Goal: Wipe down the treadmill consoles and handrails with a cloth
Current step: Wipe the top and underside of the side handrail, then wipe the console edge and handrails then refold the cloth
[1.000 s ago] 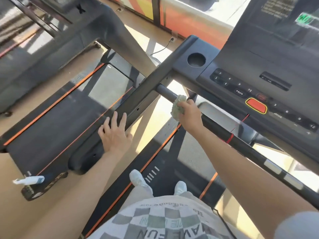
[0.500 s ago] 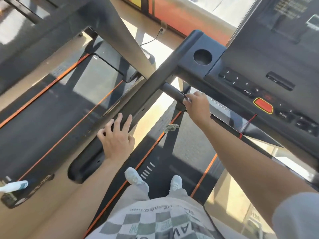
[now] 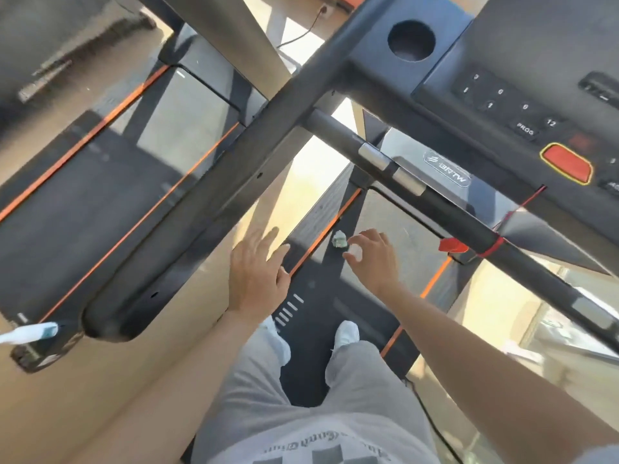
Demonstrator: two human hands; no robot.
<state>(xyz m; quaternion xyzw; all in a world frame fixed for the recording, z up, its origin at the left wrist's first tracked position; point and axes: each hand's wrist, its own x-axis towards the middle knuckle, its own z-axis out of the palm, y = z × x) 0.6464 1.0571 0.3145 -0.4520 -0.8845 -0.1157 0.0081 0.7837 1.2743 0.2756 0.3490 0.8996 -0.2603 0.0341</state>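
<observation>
A small pale green cloth (image 3: 339, 238) lies crumpled on the treadmill deck, beside the orange stripe and well below the bars. My right hand (image 3: 371, 259) hangs just right of the cloth with fingers loosely curled, holding nothing. My left hand (image 3: 258, 272) is open with fingers spread, hovering off the left side handrail (image 3: 201, 209). The black front handrail (image 3: 435, 195), with its metal grip sensors, crosses above both hands. At the upper right is the console (image 3: 522, 105) with number keys and an orange stop button (image 3: 566, 164).
A round cup holder (image 3: 411, 40) sits at the console's left corner. A red safety clip (image 3: 452, 246) dangles on a cord from the front bar. A neighbouring treadmill belt (image 3: 100, 182) lies to the left, with a white spray bottle (image 3: 30, 333) at its end. My shoes stand on the belt.
The cloth has left my right hand and dropped to the deck. My right hand has come off the front bar and moved down towards it. My left hand has lifted off the side handrail.
</observation>
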